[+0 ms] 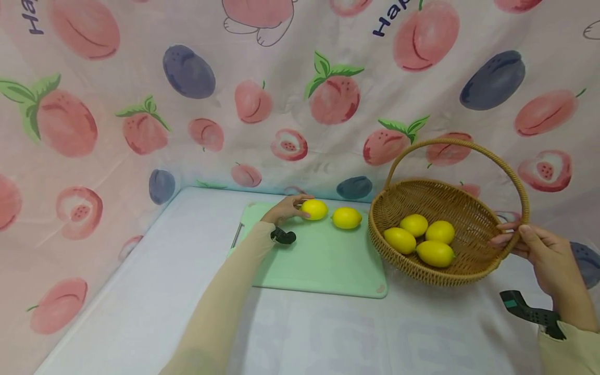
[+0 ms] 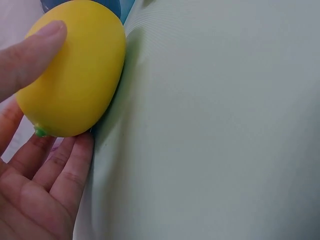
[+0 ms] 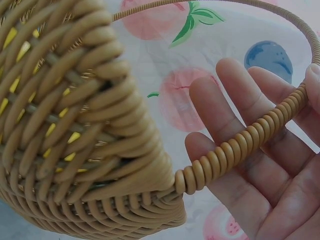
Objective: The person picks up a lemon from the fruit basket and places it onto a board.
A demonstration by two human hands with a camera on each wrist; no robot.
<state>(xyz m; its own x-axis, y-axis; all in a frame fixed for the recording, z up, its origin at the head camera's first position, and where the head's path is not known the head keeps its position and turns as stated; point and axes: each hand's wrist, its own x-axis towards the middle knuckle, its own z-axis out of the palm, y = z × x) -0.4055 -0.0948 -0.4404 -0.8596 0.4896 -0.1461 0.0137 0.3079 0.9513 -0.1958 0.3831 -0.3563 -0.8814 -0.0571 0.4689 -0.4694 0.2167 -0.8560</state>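
At the back of the green cutting board (image 1: 323, 265), my left hand (image 1: 285, 208) pinches a yellow lemon (image 1: 314, 210). In the left wrist view the thumb (image 2: 37, 57) lies across the lemon (image 2: 90, 65), with the other fingers behind and below it. A second lemon (image 1: 346, 218) lies on the board just to the right. My right hand (image 1: 539, 247) holds the wicker basket (image 1: 473, 219) by the right side of its handle (image 3: 245, 142), thumb on one side and fingers behind. Several lemons (image 1: 435, 253) sit inside the basket, which tilts toward me.
A thin metallic strip (image 1: 237, 235) shows at the board's left edge. Behind the white table (image 1: 140, 307) hangs a fruit-printed cloth (image 1: 290, 99), which also covers the left side. The basket overlaps the board's right edge in the head view.
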